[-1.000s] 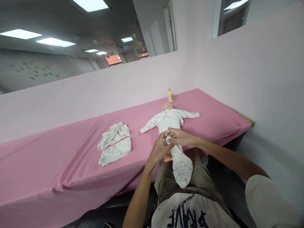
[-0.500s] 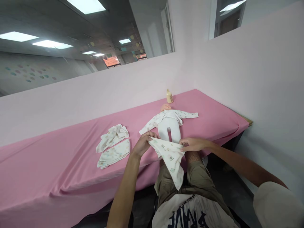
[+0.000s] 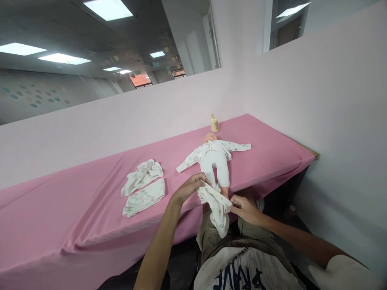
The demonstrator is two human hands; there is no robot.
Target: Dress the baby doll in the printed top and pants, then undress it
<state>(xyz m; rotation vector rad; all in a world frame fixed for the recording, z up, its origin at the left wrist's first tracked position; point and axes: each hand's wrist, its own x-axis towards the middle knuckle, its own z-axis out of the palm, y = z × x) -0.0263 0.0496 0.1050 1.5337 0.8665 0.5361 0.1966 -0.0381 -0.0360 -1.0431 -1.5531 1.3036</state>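
Note:
A small white baby garment (image 3: 215,204) with a printed pattern hangs bunched between my hands at the table's front edge; its exact kind is unclear. My left hand (image 3: 194,186) pinches its upper left end, close to the doll's feet. My right hand (image 3: 244,208) grips the other end, lower and to the right. Just beyond lies a baby doll (image 3: 214,162) on its back, in a white printed top with arms spread and plain white leggings. One bare doll foot shows beside the cloth; the other is hidden behind it.
Two more printed baby garments, a crumpled one (image 3: 143,175) and a flatter one (image 3: 145,198), lie to the left on the pink sheet (image 3: 99,193). A pale yellow pump bottle (image 3: 215,124) stands behind the doll's head. Walls bound the table at the back and right.
The garment, spread out wide in a triangle before, is now gathered narrower. My left hand has moved right toward the doll's feet, and my right hand has come lower.

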